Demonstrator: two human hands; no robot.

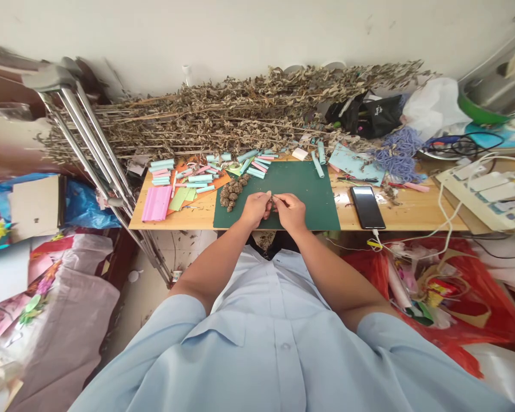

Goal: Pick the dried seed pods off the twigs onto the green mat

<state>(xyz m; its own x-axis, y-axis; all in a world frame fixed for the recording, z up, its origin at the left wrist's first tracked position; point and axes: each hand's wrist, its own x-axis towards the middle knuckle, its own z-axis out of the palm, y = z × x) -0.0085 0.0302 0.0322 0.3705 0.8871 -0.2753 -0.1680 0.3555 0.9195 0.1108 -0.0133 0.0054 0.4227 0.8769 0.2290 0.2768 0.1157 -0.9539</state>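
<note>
My left hand (257,209) and my right hand (290,210) meet over the front of a dark green cutting mat (313,197). The fingers of both are closed in a pinch, tips almost touching. Whatever lies between them is too small to make out. Just left of my left hand, a heap of brown, lumpy balls (232,193) rests on the mat's left part. Rolled tubes of light blue paper (201,178) and pink paper lie beyond and to the left of the heap.
Dried leafy stalks (223,114) are piled along the wall behind. A black phone (367,207) on a cable lies right of the mat, with blue yarn (397,153) and a white power strip (484,191) farther right. Metal crutches (90,131) lean at the table's left end.
</note>
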